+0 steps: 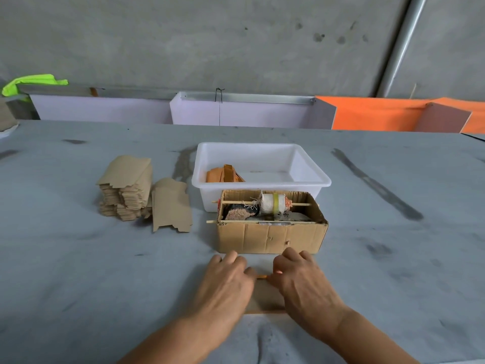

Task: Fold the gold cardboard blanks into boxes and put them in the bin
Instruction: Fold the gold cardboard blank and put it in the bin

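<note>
A flat cardboard blank (265,295) lies on the grey table in front of me, brown side up, mostly hidden under my hands. My left hand (225,282) lies on its left part and my right hand (304,279) on its right part, fingers bent down onto the card. A thin gold edge shows between my thumbs. A tall stack of blanks (126,190) stands at the left, with one loose blank (170,206) leaning beside it. The white plastic bin (309,172) stands behind, holding a gold folded box (225,174) in its left corner.
A brown corrugated carton (270,235) stands just beyond my hands, in front of the bin, with a spool on a stick and scraps inside. Lilac and orange panels line the table's far edge. A grey concrete wall rises behind.
</note>
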